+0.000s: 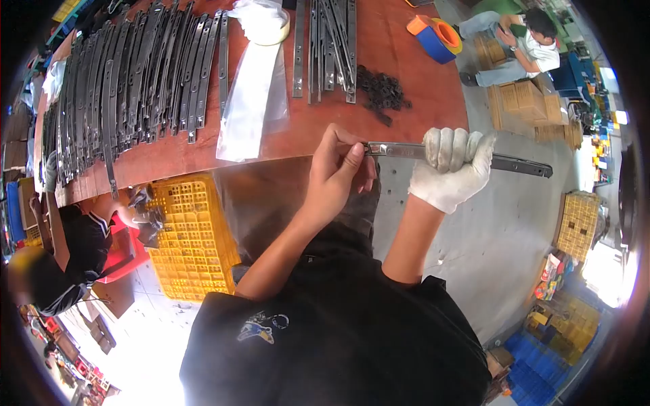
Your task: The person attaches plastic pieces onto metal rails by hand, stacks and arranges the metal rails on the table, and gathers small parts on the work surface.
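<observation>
A long dark metal rail (525, 166) with holes along it stretches sideways in front of my chest, just off the table's edge. My right hand (452, 166), in a white work glove, is wrapped round its middle. At the rail's left end, the bare fingers of my left hand (338, 169) are closed in a pinch; whether a small part is also between them is hidden. Beyond my hands, a heap of small black parts (382, 91) lies on the red tabletop (413, 88). Several more rails (328, 51) lie loosely together near it.
A wide row of dark rails (135, 81) covers the table's left side. Clear plastic bags (250, 95) and tape rolls (437, 40) lie there too. A yellow crate (186, 237) stands below. One person (68, 250) is at left, another (528, 47) sits at upper right.
</observation>
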Motion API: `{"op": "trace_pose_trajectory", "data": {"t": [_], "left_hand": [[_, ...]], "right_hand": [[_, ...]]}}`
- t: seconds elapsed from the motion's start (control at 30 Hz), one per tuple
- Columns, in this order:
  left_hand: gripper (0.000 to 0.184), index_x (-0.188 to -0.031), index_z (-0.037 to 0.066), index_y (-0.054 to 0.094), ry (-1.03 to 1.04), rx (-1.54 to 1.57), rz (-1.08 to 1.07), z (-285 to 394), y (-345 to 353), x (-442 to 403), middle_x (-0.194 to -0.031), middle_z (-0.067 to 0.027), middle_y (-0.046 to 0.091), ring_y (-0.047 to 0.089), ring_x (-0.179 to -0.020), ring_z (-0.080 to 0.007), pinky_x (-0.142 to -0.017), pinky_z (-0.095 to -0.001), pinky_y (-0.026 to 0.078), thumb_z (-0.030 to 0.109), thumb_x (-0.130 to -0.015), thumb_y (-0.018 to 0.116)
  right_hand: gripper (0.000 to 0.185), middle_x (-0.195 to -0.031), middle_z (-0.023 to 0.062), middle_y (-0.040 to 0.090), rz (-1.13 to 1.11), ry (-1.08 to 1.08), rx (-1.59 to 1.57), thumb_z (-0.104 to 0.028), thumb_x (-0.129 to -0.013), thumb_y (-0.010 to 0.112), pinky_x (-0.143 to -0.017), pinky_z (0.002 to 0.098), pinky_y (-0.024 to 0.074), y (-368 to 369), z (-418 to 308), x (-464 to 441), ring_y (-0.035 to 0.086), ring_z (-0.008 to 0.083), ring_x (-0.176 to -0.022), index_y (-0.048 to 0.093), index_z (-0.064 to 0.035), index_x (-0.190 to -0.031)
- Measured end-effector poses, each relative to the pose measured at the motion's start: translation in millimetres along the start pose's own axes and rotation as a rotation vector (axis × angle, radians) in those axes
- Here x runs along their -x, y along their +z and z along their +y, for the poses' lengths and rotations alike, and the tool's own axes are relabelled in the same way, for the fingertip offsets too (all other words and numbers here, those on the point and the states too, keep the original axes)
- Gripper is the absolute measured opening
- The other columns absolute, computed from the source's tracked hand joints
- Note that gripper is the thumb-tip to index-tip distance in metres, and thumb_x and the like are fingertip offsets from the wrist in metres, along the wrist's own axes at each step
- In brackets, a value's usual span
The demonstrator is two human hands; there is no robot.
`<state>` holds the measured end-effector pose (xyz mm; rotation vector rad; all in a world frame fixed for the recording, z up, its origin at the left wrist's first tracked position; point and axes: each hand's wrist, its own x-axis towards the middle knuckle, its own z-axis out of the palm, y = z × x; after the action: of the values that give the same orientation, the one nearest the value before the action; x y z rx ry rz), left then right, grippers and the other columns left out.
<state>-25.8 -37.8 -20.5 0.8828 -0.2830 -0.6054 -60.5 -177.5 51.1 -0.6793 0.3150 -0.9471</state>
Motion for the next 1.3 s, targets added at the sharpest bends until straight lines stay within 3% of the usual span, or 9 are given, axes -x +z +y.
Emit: {"op": "trace_pose_trajectory", "data": {"t": [0.37, 0.6, 0.7, 0.77, 0.8, 0.87, 1.07, 1.23, 1.3], "left_hand": [[0.011, -0.092, 0.005, 0.040, -0.157, -0.144, 0.031, 29, -29, 9, -0.065, -0.0086, 0.059, 0.056, -0.050, -0.0140, -0.044, -0.0268, 0.042, -0.001, -0.099, 0.047], [0.022, -0.111, 0.003, 0.054, -0.161, -0.274, 0.033, 39, -64, 18, -0.073, -0.0045, 0.060, 0.056, -0.060, -0.0098, -0.051, -0.0250, 0.045, 0.023, -0.103, 0.052], [0.021, -0.105, 0.003, 0.060, -0.109, -0.313, 0.108, 26, -96, 26, -0.073, 0.0009, 0.057, 0.049, -0.058, -0.0054, -0.051, -0.0210, 0.039, 0.022, -0.102, 0.053], [0.018, -0.104, 0.002, 0.060, -0.203, -0.351, 0.204, 35, -107, 31, -0.070, 0.0008, 0.055, 0.046, -0.056, -0.0044, -0.049, -0.0204, 0.035, 0.019, -0.102, 0.052], [0.017, -0.103, 0.002, 0.060, -0.189, -0.307, 0.218, 34, -112, 34, -0.069, 0.0009, 0.055, 0.047, -0.056, -0.0041, -0.049, -0.0200, 0.034, 0.017, -0.102, 0.052], [0.016, -0.101, 0.002, 0.061, -0.169, -0.372, 0.276, 35, -117, 32, -0.067, 0.0006, 0.055, 0.047, -0.057, -0.0040, -0.049, -0.0193, 0.034, 0.015, -0.102, 0.051], [0.014, -0.107, 0.004, 0.063, 0.093, -0.752, 0.236, 60, -113, -11, -0.073, -0.0001, 0.059, 0.056, -0.067, -0.0093, -0.061, -0.0231, 0.044, 0.009, -0.094, 0.059], [0.071, -0.139, 0.010, 0.045, 0.360, -1.269, 0.169, 96, -136, -70, -0.121, -0.0113, 0.058, 0.060, -0.105, -0.0201, -0.080, -0.0321, 0.052, -0.002, -0.077, 0.075], [0.093, -0.148, 0.014, 0.031, 0.404, -1.333, 0.220, 101, -156, -94, -0.130, -0.0148, 0.052, 0.058, -0.111, -0.0269, -0.083, -0.0362, 0.052, -0.001, -0.071, 0.080]], "right_hand": [[0.049, -0.051, -0.0032, 0.018, -0.063, 0.028, 0.079, -0.036, -0.105, 0.037, -0.042, 0.0275, 0.0169, 16, 27, 21, 0.016, 0.0106, -0.041, 0.024, -0.0180, -0.061], [0.034, -0.052, -0.0004, 0.028, -0.800, -0.011, 0.101, -0.020, -0.099, 0.041, -0.048, 0.0286, 0.0271, 44, 12, -10, 0.026, 0.0108, -0.044, 0.035, -0.0134, -0.066], [0.036, -0.051, 0.0005, 0.033, -0.732, -0.117, 0.190, -0.026, -0.096, 0.047, -0.049, 0.0295, 0.0283, 34, 24, -16, 0.032, 0.0136, -0.044, 0.040, -0.0118, -0.064], [0.020, -0.055, 0.0043, 0.049, -0.325, -0.194, 0.593, -0.011, -0.083, 0.063, -0.048, 0.0294, 0.0345, 1, 86, -3, 0.045, 0.0164, -0.048, 0.050, -0.0072, -0.068], [0.029, -0.053, 0.0026, 0.043, -0.463, 0.102, 0.554, -0.007, -0.087, 0.064, -0.045, 0.0290, 0.0301, -45, 124, -9, 0.038, 0.0143, -0.045, 0.044, -0.0079, -0.065], [0.041, -0.051, -0.0011, 0.033, -0.618, 0.142, 0.336, -0.008, -0.097, 0.058, -0.044, 0.0308, 0.0230, -55, 133, -17, 0.028, 0.0114, -0.042, 0.035, -0.0101, -0.063], [0.045, -0.050, -0.0024, 0.034, -0.539, 0.233, 0.331, -0.010, -0.094, 0.064, -0.042, 0.0288, 0.0220, -54, 126, -24, 0.030, 0.0089, -0.041, 0.036, -0.0101, -0.060], [0.036, -0.051, -0.0051, 0.033, -0.310, 0.451, 0.416, -0.009, -0.095, 0.062, -0.039, 0.0258, 0.0202, -41, 93, -34, 0.029, 0.0052, -0.040, 0.039, -0.0122, -0.068], [0.009, -0.056, -0.0049, 0.039, -0.336, 0.511, 0.386, -0.005, -0.095, 0.059, -0.038, 0.0225, 0.0237, -49, 76, -40, 0.031, 0.0028, -0.041, 0.052, -0.0069, -0.090]]}}
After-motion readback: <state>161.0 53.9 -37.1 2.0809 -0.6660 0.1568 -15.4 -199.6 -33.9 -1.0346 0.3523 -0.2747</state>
